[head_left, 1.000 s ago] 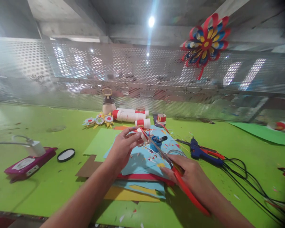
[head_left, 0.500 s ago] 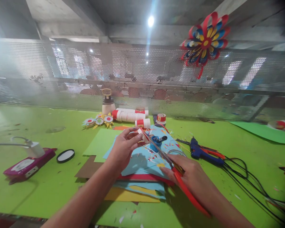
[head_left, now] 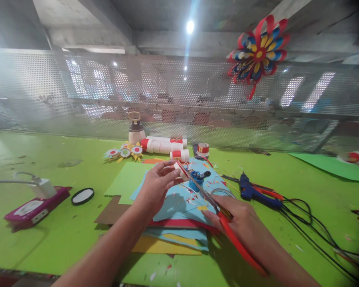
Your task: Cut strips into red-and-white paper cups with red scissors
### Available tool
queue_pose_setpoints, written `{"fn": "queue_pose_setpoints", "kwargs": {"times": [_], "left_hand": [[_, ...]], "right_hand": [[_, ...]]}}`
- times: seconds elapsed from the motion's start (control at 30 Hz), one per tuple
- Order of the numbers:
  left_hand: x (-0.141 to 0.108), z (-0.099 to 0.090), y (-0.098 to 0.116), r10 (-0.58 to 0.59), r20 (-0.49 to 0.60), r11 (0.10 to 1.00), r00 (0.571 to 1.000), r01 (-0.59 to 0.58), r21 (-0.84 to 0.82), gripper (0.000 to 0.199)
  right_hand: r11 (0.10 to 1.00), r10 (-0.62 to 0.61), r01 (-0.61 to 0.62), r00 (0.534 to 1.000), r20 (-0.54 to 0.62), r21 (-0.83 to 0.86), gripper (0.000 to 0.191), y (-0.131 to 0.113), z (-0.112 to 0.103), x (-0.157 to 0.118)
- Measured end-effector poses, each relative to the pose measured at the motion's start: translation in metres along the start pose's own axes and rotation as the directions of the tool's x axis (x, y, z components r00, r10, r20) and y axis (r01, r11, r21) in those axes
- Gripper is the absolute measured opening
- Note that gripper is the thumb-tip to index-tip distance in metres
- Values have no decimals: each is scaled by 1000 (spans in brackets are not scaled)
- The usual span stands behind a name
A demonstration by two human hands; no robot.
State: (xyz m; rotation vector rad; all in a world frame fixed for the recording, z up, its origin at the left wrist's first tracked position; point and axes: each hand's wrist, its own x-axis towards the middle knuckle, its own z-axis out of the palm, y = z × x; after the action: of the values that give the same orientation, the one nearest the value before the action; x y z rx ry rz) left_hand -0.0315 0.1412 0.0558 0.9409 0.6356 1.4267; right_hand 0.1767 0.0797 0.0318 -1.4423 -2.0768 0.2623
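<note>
Between the thumb and fingers of my left hand (head_left: pixel 157 181) is a white and red paper cup piece (head_left: pixel 181 170), held tilted above the papers. My right hand (head_left: pixel 237 215) grips red-handled scissors (head_left: pixel 225 223), whose blades point up and left and meet the edge of the cup piece. Just behind the blades, a small blue tub (head_left: pixel 196 182) with a black marker (head_left: pixel 205 174) lying across it stands on light blue paper (head_left: pixel 175 209). Small red, white and yellow scraps lie scattered on that paper.
A blue glue gun (head_left: pixel 254 194) with trailing black cables lies right. At left are a purple power strip (head_left: pixel 37 207) and a round black-rimmed disc (head_left: pixel 83 196). Stacked paper cups (head_left: pixel 164 146), flower crafts (head_left: pixel 125 152) and a pump sprayer (head_left: pixel 136 129) stand at the back.
The scissors' handles have spread slightly at the lower end, and the cup piece has tilted a little. Both hands stay nearly in place.
</note>
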Motion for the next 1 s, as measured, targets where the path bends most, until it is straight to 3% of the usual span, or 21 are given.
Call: {"fn": "queue_pose_setpoints", "kwargs": {"times": [0.57,0.73,1.0], "left_hand": [[-1,-1,2,-18,12,1000,1000,18,-24,33],[2,-3,2,-19,-22,999,1000,18,-38,28],[0,0,4,-27,47,999,999,28,-16,25]], "right_hand": [[998,-56,55,998,-33,-11,28,-1,-1,1],[999,-33,32,999,-14,-23,35,0,1,2],[999,-31,31,999,-11,-25,33,-4,-1,2]]}}
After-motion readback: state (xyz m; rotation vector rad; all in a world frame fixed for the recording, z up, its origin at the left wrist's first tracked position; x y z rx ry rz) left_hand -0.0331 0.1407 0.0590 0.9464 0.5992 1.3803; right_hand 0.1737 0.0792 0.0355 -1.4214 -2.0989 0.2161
